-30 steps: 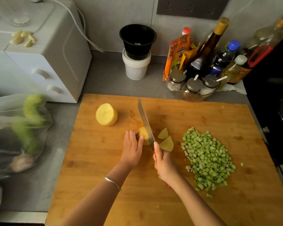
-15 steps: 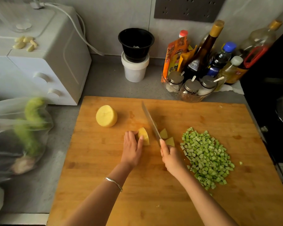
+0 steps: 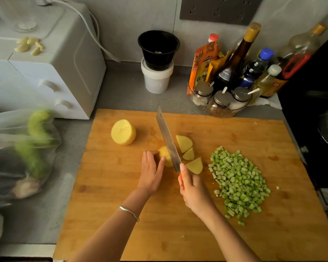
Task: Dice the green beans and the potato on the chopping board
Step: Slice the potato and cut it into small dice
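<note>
Right hand (image 3: 194, 193): wrapped round the red handle of the knife (image 3: 167, 140).
Left hand (image 3: 151, 172): thumb and fingertips hold the potato piece (image 3: 166, 156), blade on its right side.
Diced green beans (image 3: 238, 184): heaped at the right of the chopping board (image 3: 102, 186).
Potato half (image 3: 123, 131): far left of the board.

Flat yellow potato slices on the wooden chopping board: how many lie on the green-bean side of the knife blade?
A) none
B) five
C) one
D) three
D: three flat yellow potato slices lie between the blade of the steel knife and the heap of diced green beans. The left hand holds the uncut potato chunk on the blade's other side.
</note>
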Demonstrator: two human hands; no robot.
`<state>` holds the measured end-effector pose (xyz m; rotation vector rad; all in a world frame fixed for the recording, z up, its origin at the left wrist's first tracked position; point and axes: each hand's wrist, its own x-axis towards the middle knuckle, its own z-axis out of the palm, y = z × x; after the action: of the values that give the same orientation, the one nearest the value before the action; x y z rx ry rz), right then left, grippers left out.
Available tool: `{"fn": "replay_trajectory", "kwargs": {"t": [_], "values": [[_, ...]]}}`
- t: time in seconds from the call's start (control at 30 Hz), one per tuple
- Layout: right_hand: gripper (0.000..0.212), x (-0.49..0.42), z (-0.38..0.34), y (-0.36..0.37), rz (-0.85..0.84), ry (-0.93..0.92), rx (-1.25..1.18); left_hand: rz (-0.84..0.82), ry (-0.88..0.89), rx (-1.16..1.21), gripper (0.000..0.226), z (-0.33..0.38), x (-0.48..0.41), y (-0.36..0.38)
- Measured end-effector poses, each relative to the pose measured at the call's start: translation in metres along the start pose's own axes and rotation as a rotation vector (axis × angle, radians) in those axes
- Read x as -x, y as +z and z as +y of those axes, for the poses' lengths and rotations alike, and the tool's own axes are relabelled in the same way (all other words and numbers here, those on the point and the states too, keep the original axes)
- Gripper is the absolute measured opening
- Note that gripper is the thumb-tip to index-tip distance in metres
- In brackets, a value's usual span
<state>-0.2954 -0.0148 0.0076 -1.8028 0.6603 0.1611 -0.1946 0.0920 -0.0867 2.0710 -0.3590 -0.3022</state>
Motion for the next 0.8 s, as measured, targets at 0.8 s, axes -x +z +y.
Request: {"fn": "replay_trajectory", "kwargs": {"t": [0.8], "values": [[0.06, -0.043, 0.017, 0.02, 0.06, 0.182, 0.088, -0.002, 0.018, -0.011, 0.033, -0.003, -0.001, 0.001]]}}
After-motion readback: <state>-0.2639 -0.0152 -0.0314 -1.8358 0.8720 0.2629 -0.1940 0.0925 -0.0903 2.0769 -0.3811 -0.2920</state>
